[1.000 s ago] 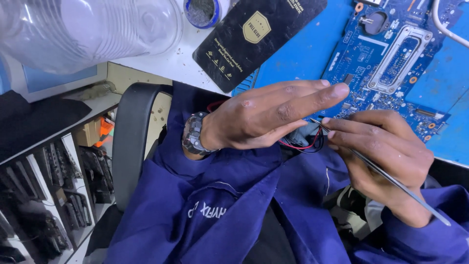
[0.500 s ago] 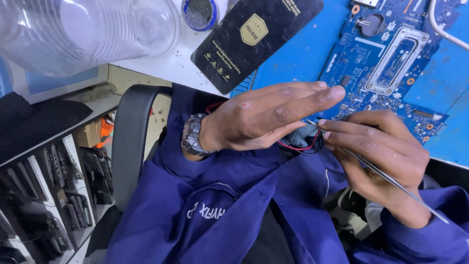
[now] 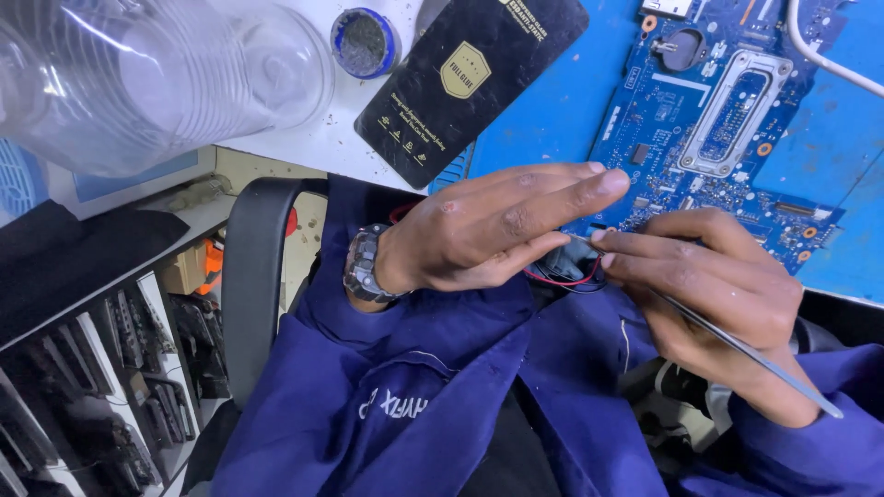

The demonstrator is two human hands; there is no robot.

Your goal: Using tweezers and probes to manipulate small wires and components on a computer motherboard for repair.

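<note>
Pinched between left hand fingertips over the lap, just off the blue mat's near edge, the small dark red-wired part looks light and fragile while the right hand clamps thin metal tweezers at it.

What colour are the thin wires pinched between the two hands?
Red and black wires, seen in the head view.

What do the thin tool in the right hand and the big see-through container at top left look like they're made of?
Thin silver tool: probably bare steel, a slim grey shaft with a dull metallic sheen, held in the right hand. Large ribbed transparent container: likely thin clear plastic, glossy, with moulded rings.
</note>
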